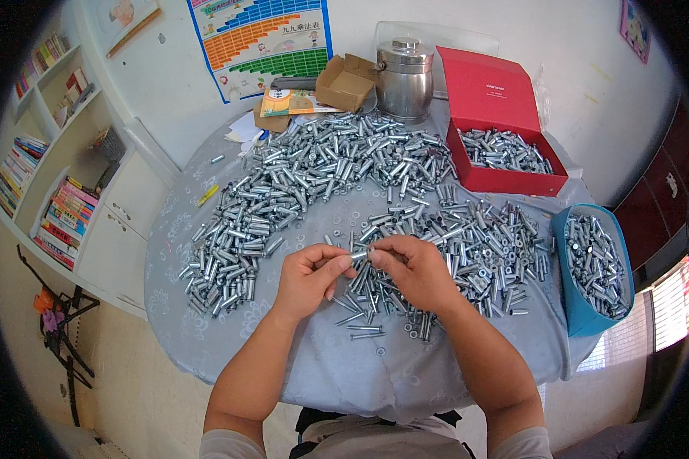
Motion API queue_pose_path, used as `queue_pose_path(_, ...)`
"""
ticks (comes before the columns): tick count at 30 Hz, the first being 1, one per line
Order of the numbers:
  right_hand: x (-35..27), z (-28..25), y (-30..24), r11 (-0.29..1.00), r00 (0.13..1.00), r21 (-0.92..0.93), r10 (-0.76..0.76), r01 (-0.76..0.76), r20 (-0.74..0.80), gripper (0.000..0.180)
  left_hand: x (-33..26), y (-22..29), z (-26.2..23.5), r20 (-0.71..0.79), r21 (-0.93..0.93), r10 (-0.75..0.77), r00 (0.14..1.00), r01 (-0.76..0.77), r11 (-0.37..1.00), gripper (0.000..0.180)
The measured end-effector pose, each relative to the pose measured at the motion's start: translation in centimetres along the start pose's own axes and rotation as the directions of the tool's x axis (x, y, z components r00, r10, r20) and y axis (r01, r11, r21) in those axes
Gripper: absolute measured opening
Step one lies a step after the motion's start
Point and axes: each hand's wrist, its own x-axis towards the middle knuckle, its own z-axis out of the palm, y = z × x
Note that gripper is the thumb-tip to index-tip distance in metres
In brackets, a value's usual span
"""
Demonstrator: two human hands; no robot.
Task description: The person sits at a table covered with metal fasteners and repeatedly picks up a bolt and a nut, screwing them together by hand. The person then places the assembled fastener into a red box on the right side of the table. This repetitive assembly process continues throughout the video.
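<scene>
1. Mid-frame, the left hand [308, 277] and right hand [413, 269] pinch one small bolt [362, 252] between fingertips.
2. Under them, a round table [344, 367] with grey cloth carries heaps of metal parts [306, 180].
3. Upper right, a red box [505, 161] holds parts; at right, a blue tub [589, 268] holds more.
4. Upper left, a bookshelf [46, 153] lines the white room.
</scene>
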Motion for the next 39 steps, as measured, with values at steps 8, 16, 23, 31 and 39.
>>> queue_pose_path(8, 0.0, -0.1, 0.3, 0.997, 0.998, 0.037, 0.066, -0.067, 0.012, 0.022, 0.1, 0.2, 0.2, 0.004, -0.003, -0.022, 1.0, 0.022, 1.0, 0.018)
queue_pose_path(16, 0.1, -0.7, -0.1, 0.94, 0.967, -0.253, -0.248, 0.229, -0.049, 0.026, 0.4, -0.2, 0.3, -0.044, 0.032, -0.131, 0.99, 0.132, 0.991, 0.027)
queue_pose_path(23, 0.1, -0.1, 0.1, 0.879, 0.944, -0.429, -0.295, 0.208, -0.145, 0.03, 0.4, -0.1, 0.1, -0.084, -0.047, -0.113, 0.99, 0.11, 0.993, 0.026)
queue_pose_path(31, -0.4, 1.2, -0.2, 0.887, 0.965, -0.406, -0.258, 0.219, -0.043, 0.033, 0.6, -0.8, 0.8, -0.08, -0.065, -0.047, 0.996, 0.042, 0.997, 0.015)
queue_pose_path(39, 0.1, -0.4, 0.3, 0.907, 0.975, -0.38, -0.215, 0.182, -0.046, 0.021, 0.6, -0.5, 0.4, -0.036, 0.014, -0.107, 0.994, 0.107, 0.994, 0.014)
